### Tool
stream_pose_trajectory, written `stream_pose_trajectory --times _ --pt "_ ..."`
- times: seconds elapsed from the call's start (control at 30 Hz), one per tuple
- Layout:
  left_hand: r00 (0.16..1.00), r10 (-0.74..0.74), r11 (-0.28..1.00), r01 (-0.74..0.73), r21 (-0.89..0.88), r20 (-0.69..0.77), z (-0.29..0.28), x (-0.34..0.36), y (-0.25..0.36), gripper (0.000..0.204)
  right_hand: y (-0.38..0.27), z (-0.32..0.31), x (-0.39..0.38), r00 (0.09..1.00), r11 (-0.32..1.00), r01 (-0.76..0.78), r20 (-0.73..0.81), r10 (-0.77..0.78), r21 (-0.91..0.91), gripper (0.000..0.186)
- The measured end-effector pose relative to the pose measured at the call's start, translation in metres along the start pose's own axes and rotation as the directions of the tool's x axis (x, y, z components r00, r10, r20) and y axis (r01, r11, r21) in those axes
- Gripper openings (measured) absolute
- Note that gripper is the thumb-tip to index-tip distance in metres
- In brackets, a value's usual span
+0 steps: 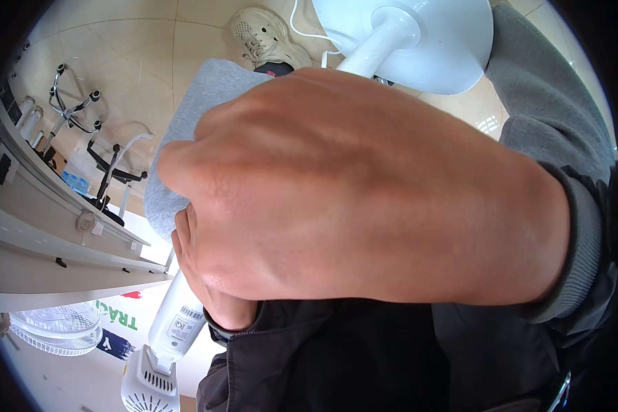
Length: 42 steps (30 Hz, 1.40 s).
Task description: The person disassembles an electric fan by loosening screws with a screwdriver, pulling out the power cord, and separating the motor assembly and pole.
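Observation:
My right hand (364, 199) fills the middle of the view, back of the hand up. Its fingers are curled into a closed fist, and whatever they hold is hidden. Beneath it, mostly covered, is my left hand (230, 309), with bent fingertips showing at the fist's left edge; its grip cannot be seen. Close by the left hand is a white cylinder (175, 333) with a printed label. It joins a white vented housing (149, 384). A white pole (374, 55) rises from a round white base (453, 48) and passes behind my right hand.
My grey-trousered legs (549, 96) and a beige shoe (264, 38) are on the tiled floor (137, 41). At left are wheeled chair bases (68, 113), white desks (48, 185) and a white caged fan (54, 329). A white cable (294, 24) lies near the base.

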<state>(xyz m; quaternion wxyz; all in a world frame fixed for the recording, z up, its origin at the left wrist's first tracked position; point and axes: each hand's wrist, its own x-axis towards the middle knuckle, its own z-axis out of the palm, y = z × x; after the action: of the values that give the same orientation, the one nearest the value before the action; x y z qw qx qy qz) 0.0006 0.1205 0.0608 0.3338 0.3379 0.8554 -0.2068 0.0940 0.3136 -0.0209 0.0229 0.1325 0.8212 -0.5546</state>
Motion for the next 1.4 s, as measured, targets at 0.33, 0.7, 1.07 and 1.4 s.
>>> stream_pose_trajectory --times 0.33,0.7,1.07,1.4 --pt "0.999 0.021 0.998 -0.020 0.060 -0.029 0.007 -0.012 -0.011 0.037 -0.004 0.022 -0.005 0.998 0.997 0.027 0.053 -0.031 0.077 0.018" --pt "0.997 -0.067 0.991 0.061 -0.115 -0.048 0.002 -0.010 -0.002 0.047 0.000 0.024 -0.005 0.996 0.991 0.066 0.058 -0.073 0.117 0.016" --pt "0.979 0.137 0.990 -0.131 0.052 -0.152 -0.002 0.002 0.001 0.041 0.004 0.024 -0.001 0.992 0.982 0.104 0.057 -0.114 0.160 0.015" --pt "0.955 0.145 0.989 -0.134 0.061 -0.258 0.016 -0.005 -0.022 0.042 0.006 0.027 -0.002 0.991 0.972 0.120 0.038 -0.131 0.203 0.014"
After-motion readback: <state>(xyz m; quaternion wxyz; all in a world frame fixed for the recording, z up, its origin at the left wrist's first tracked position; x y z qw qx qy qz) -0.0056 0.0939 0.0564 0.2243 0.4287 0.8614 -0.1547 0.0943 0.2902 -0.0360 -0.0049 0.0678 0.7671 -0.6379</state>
